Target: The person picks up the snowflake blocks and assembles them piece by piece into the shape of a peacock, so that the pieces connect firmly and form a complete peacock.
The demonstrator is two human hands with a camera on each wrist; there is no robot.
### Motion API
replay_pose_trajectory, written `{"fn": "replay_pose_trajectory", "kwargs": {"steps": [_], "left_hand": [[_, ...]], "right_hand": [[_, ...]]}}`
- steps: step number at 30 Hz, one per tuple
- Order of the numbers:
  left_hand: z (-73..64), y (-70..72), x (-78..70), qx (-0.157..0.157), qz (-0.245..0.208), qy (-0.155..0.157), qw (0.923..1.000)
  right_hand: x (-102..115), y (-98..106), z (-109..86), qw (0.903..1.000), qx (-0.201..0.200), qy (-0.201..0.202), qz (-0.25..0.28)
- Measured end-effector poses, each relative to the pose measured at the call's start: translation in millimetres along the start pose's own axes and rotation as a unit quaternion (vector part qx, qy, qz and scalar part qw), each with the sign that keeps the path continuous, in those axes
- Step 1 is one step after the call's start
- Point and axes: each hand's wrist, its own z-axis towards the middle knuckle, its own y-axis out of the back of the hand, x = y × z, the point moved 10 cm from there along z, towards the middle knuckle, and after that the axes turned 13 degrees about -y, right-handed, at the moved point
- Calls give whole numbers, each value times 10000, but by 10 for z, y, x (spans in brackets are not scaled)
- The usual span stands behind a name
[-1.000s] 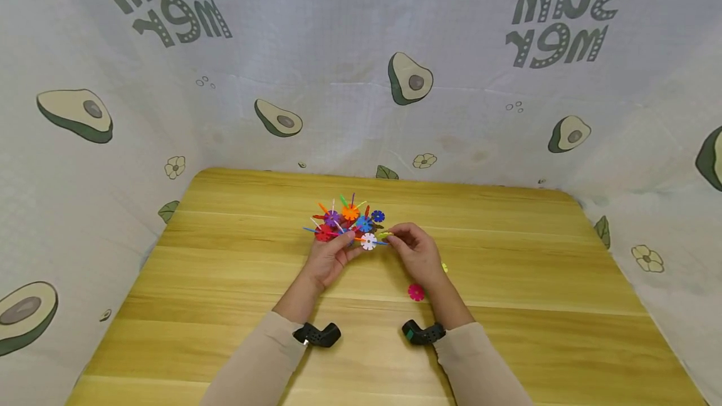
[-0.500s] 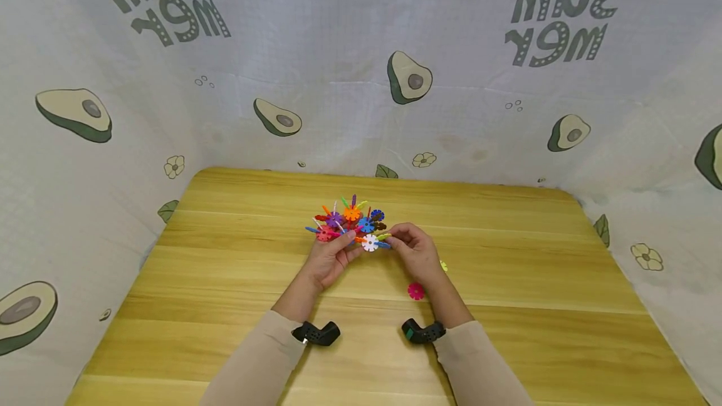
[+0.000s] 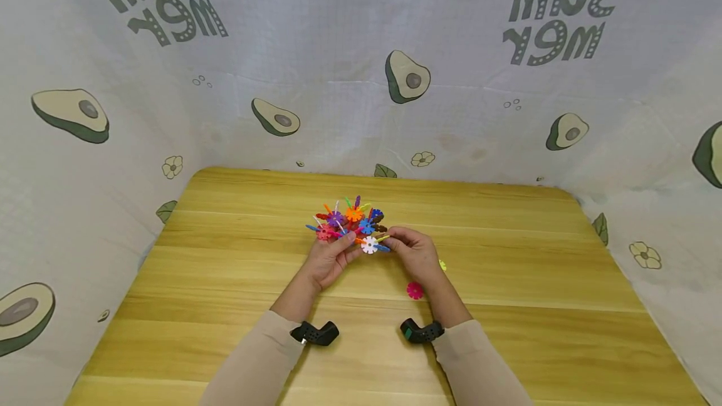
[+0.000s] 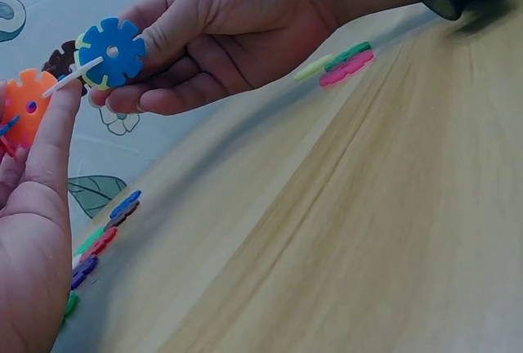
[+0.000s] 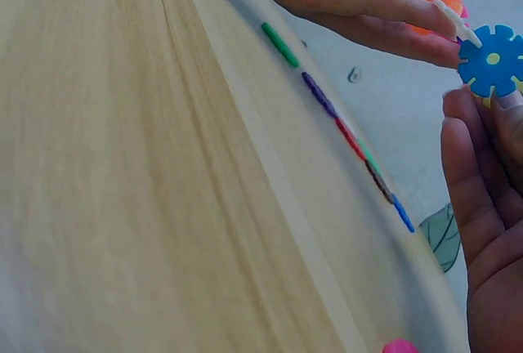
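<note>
My left hand [image 3: 329, 262] grips a spiky cluster [image 3: 353, 213] of notched plastic discs, interlocked at their slots, above the table. Its thumb presses on the near side. A white disc [image 3: 369, 244] faces up at the cluster's right end, with a blue disc [image 4: 113, 52] and a yellow disc [image 3: 383, 238] standing edge-on from it. My right hand [image 3: 415, 254] pinches that end at the yellow disc between thumb and fingers. In the right wrist view the blue disc [image 5: 492, 60] shows its flat face, hiding most of the yellow one.
A pink disc [image 3: 414, 291] and a partly hidden yellow disc [image 3: 442, 265] lie by the right wrist. More loose discs, such as a red one [image 4: 99, 242], lie flat in a row on the wooden table [image 3: 536, 306]. A printed curtain [image 3: 338, 30] surrounds the table.
The cluster has tilted slightly in the left hand, its white end dipping a little. My right hand has kept its pinch on the yellow disc, moving only slightly.
</note>
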Motion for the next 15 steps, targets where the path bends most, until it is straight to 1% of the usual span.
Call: {"fn": "replay_pose_trajectory", "kwargs": {"steps": [4, 8, 12, 15], "left_hand": [[-7, 12, 3, -105, 125, 59, 9998], [-23, 17, 5, -194, 264, 135, 9994], [-25, 20, 11, -187, 362, 128, 9991], [-15, 2, 13, -108, 359, 52, 9993]], "right_hand": [[-9, -5, 0, 10000, 47, -13, 67], [17, -21, -16, 9997, 158, 117, 164], [54, -48, -35, 9990, 243, 249, 266], [49, -36, -31, 9990, 177, 246, 324]]}}
